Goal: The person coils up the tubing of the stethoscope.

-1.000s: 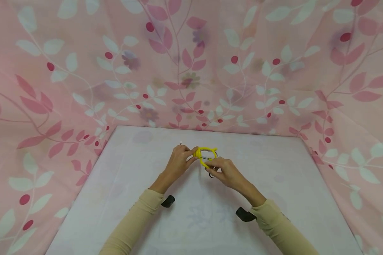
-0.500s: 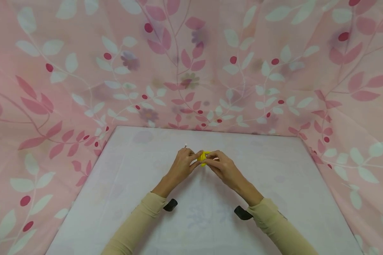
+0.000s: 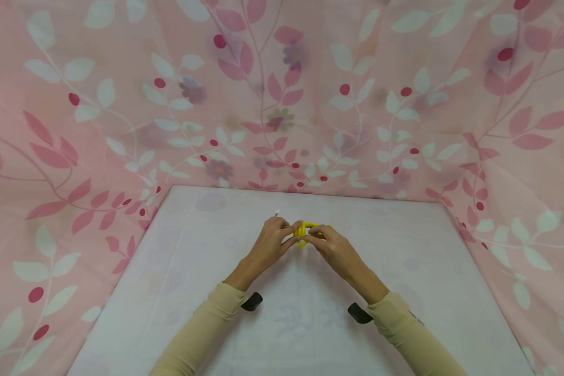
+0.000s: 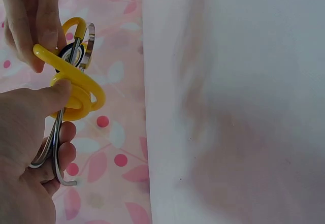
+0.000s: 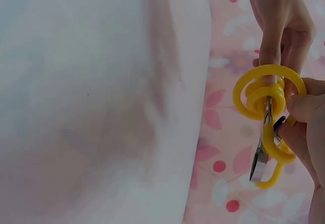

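A stethoscope with yellow tubing [image 3: 301,243] is held above the table between both hands. My left hand [image 3: 269,244] pinches the coiled tubing with thumb and fingers. In the left wrist view, its metal ear tubes [image 4: 57,155] run down beside the left fingers. My right hand [image 3: 335,247] pinches a loose loop of the tubing [image 5: 244,94] close to the left fingertips, as the right wrist view shows. Beyond the coil, the round chest piece [image 4: 76,55] is partly hidden by tubing. A pale ear tip [image 3: 277,213] sticks out past the left hand.
A white-covered table [image 3: 301,339] lies under the hands. Pink leaf-patterned cloth [image 3: 282,104] rises along its back and sides. Dark wrist-worn devices hang below the left sleeve [image 3: 216,308] and right sleeve [image 3: 395,313].
My right hand has brought the tubing loop in against the coil at the left fingertips, then shifted slightly right. The left hand has moved a little right and toward the body.
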`<state>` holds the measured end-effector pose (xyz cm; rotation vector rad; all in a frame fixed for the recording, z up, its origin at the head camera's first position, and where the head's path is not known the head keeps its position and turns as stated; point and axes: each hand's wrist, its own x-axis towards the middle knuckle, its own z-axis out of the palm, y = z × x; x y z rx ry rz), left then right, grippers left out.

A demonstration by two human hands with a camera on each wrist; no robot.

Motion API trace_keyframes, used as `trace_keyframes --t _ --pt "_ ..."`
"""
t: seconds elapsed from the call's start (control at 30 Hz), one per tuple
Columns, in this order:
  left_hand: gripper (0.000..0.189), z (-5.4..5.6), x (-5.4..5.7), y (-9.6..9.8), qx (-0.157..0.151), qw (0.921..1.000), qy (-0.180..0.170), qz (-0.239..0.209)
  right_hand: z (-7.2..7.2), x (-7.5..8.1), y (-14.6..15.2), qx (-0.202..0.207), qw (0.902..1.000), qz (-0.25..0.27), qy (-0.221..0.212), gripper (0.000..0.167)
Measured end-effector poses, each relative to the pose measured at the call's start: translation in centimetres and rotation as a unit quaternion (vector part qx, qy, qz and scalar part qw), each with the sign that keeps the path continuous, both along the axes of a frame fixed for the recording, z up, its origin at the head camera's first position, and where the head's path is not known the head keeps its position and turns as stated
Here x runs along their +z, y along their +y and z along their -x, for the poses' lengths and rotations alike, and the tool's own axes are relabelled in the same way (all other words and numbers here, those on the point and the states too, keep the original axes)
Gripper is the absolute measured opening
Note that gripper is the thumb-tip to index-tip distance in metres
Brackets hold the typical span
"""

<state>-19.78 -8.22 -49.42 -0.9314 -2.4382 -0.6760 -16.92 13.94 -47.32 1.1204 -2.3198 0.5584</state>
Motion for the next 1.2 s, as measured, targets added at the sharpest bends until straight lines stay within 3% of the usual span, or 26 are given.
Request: trace_keyframes --t 0.2,0.4,0.67,1.0,1.2 --pt "0.049 0.0 0.2 0.1 0.004 0.9999 -0.010 -0.002 0.0 0.1 0.3 -0.009 0.9986 -0.041 0.033 0.043" --pt "0.049 0.0 0.3 0.2 0.005 1.0000 -0.007 -0.001 -0.2 -0.2 0.6 0.001 0.9983 -0.042 0.042 0.042" --pt "0.050 -0.1 0.3 0.2 0.010 0.9999 -0.001 0.010 0.1 -0.7 1.1 -0.019 0.9973 -0.043 0.057 0.032" --pt "0.047 -0.1 0.0 0.3 0.004 0.9999 -0.012 0.007 0.5 -1.2 2.4 -0.037 0.9924 -0.071 0.093 0.038" --pt "0.046 0.1 -0.1 0.4 0.007 0.9998 -0.008 0.015 0.7 -1.0 3.2 -0.046 0.9921 -0.083 0.083 0.039"
